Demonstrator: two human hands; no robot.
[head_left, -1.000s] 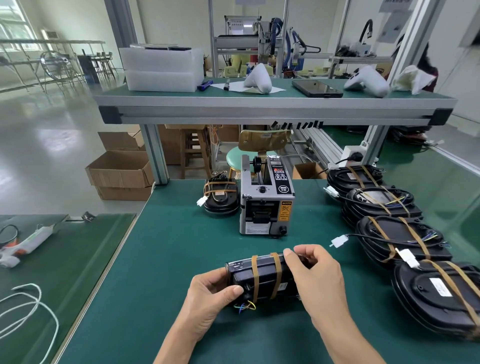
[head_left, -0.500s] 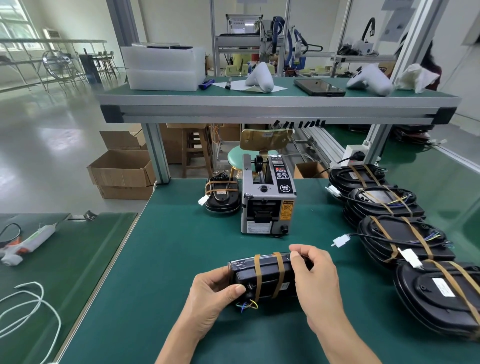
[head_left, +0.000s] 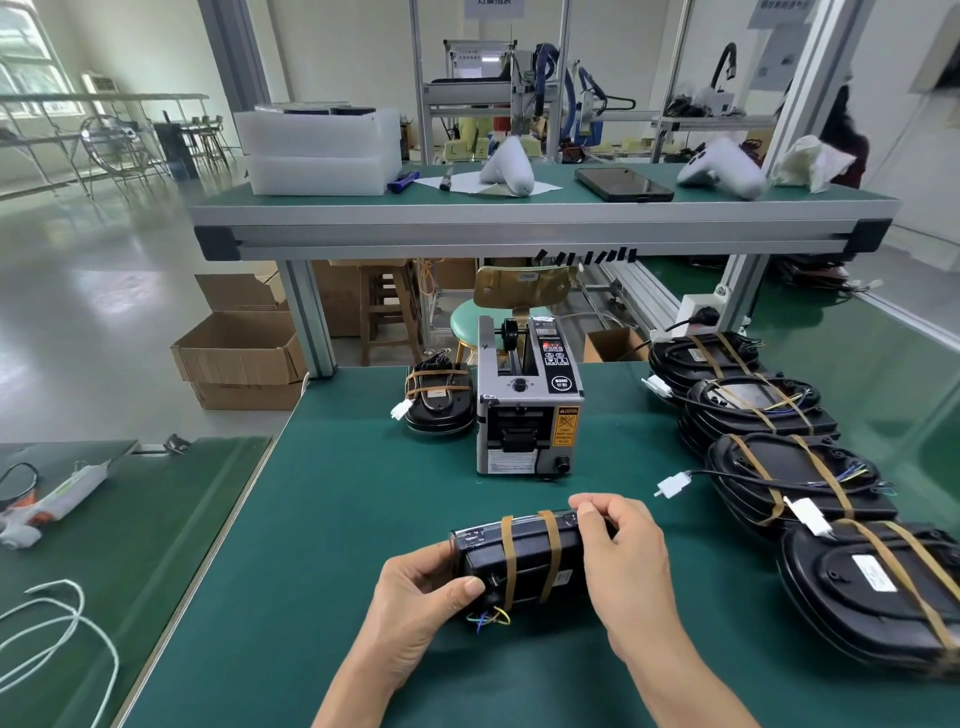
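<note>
Holding a black unit (head_left: 524, 558) tipped on its edge low over the green bench mat (head_left: 337, 519), in front of the tape dispenser (head_left: 527, 415), the person has both hands on it; the left hand (head_left: 415, 608) grips the left end, thumb pressed on the near face; the right hand (head_left: 623, 556) curls round the right end, fingertips on the top edge; two tan tape bands (head_left: 550, 551) already wrap its middle, so the strapping looks done; short coloured wires (head_left: 488, 618) hang loose beneath; what seems left is a check, then setting it with the banded units (head_left: 789, 478) lined up at the right, or by the lone unit (head_left: 439, 402) beside the dispenser
</note>
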